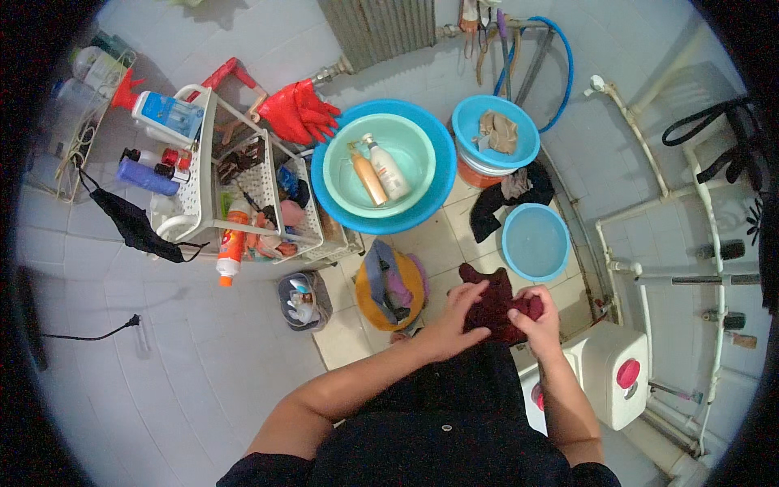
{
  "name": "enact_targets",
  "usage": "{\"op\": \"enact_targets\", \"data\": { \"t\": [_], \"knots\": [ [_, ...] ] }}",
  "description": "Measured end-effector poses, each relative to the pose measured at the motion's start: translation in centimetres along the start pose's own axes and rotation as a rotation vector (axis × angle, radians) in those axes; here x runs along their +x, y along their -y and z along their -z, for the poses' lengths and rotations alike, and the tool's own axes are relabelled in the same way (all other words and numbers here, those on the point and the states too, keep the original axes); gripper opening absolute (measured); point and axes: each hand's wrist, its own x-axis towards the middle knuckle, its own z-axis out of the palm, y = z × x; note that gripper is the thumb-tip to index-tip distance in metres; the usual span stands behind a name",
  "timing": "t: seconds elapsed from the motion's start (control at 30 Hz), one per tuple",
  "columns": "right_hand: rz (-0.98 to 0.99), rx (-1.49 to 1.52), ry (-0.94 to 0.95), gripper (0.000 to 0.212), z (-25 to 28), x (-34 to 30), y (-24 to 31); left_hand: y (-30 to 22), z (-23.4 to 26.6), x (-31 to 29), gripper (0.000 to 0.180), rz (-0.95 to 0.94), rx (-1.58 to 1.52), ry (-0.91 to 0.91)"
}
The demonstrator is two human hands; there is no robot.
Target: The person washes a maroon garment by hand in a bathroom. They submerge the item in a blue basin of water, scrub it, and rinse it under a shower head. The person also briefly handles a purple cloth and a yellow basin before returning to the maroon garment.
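- Right hand (537, 321): thumb and fingers pinched on the dark red cloth (493, 308), above the floor (434, 243), toward its right edge.
- Left hand (458, 321): thumb and fingers spread apart, at the cloth's left side.
- Green basin (423, 154): two bottles (388, 170); nested in a blue basin (444, 185).
- Yellow tub (370, 304): purple cloth (398, 285).
- Forearms (369, 376): angled inward, hands near each other.

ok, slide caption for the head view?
Right hand grips dark maroon cloth, left hand open against it, near round light blue plastic basin.
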Motion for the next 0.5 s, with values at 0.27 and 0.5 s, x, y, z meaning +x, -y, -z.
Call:
{"op": "enact_targets", "data": {
  "t": [0.27, 0.5],
  "knots": [
    [-0.043, 0.19, -0.33, 0.026, 4.8, -1.1, 0.7, 26.1, 2.2, -12.7, 0.058, 0.604, 0.381, 0.545],
    [-0.057, 0.141, -0.342, 0.028, 8.7, -1.5, -2.1, 19.5, -3.3, -7.2, 0.056, 0.841, 0.745, 0.734]
  ]
}}
